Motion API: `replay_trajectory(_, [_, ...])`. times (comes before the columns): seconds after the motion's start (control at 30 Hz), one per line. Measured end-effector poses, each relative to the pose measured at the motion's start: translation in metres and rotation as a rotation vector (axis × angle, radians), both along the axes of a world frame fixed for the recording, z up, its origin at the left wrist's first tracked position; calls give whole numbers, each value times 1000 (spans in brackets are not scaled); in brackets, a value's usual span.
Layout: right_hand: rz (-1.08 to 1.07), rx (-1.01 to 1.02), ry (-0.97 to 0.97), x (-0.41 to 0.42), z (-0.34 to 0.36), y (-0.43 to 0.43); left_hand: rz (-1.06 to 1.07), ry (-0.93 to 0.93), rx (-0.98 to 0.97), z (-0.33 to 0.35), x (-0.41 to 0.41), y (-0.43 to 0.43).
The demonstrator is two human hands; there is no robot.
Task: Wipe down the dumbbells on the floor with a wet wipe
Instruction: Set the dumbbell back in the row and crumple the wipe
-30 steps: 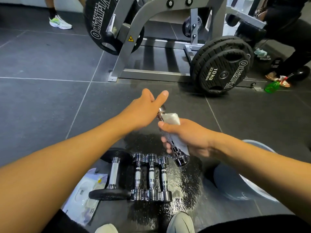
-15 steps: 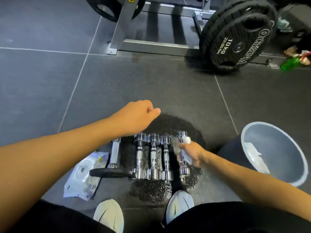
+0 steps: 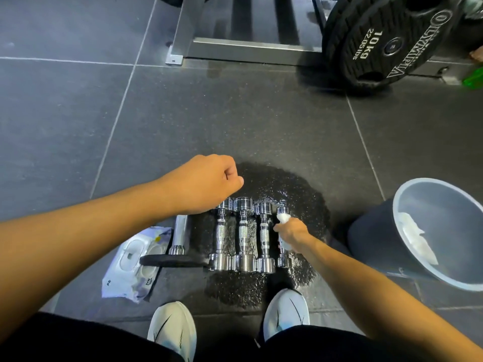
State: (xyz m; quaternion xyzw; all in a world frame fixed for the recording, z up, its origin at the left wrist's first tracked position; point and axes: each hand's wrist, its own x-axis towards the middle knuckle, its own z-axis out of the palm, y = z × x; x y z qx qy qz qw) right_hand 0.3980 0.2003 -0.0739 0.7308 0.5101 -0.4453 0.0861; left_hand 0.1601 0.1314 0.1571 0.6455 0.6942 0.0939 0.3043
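Chrome dumbbells (image 3: 243, 233), white wet wipe (image 3: 283, 219), grey bucket (image 3: 371, 231)

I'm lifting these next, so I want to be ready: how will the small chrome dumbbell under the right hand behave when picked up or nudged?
The dumbbell is probably heavy for its size, being solid-looking metal. Its polished chrome lies in a wet patch, so it may be slippery. Its round heads suggest it could roll sideways if nudged. The right hand grips it through a wipe.
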Motion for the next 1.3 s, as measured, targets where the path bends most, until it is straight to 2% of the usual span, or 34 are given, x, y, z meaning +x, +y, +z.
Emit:
replay_trajectory(0.37, [168, 37, -173, -10, -11, -1, -8, 5, 32, 2, -2, 3])
replay_trajectory(0.57, [80, 120, -54, 6, -4, -1, -49, 9, -2, -3, 0, 2])
replay_trajectory(0.63, [-17, 155, 80, 8, 8, 0, -57, 10, -8, -3, 0, 2])
replay_trajectory(0.77, [-289, 69, 560, 6, 53, 1, -80, 18, -36, -3, 1, 1])
replay_trajectory(0.87, [-332, -33, 873, 0, 104, -2, -70, -2, -36, 0, 3, 0])
replay_trajectory(1.0, [-333, -136, 1180, -12, 169, -11, -19, -111, -58, 7, 11, 0])
replay_trajectory(1.13, [-211, -150, 1309, -16, 212, -25, 50, -370, 30, 14, 19, 2])
replay_trajectory(1.3, [-290, 107, 1324, -18, 228, -35, 135, -432, 258, 23, 22, 9])
